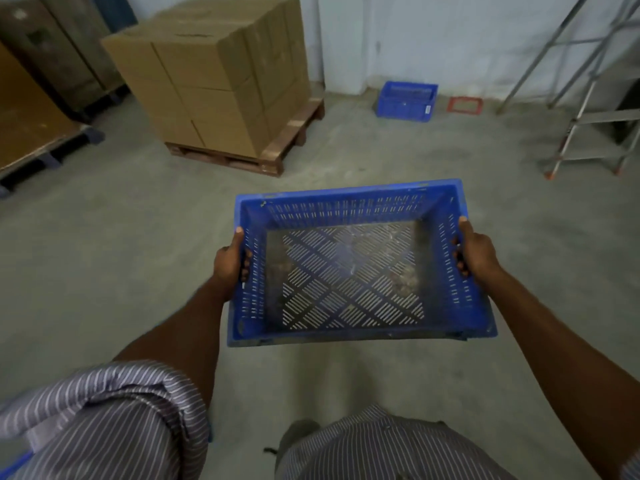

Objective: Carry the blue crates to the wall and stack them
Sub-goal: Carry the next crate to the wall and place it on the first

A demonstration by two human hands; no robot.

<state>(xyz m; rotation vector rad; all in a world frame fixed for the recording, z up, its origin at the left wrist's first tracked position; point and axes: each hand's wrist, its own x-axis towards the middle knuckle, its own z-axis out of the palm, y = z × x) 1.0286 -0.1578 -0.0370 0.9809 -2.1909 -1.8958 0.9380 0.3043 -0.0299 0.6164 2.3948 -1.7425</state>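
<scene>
Striped sleeve (104, 410), rolled up, at bottom left.

Both arms reach forward.

Left hand (230, 261) grips the left side wall of the crate (346, 209): thumb along the rim, fingers curled through the handle slot, tips showing inside.

Right hand (476, 254) grips the right side wall the same way, thumb on the rim, fingers through the slot.

Crate: blue, slotted walls and base, nothing in it apart from some dirt on the base. Held in the air above the floor (138, 254), open side up, near edge lower than far edge.

Floor: grey concrete.

Left of centre, farther off: stacked cardboard boxes (207, 81) on a wooden pallet (277, 157).

Right: legs and steps of a metal ladder (588, 126).

Far crate (407, 100): blue, upright on the floor against the foot of the wall (450, 36), alone, well apart from the held one.

Just beside it to the right, a red frame (464, 105) lies flat on the floor.
</scene>
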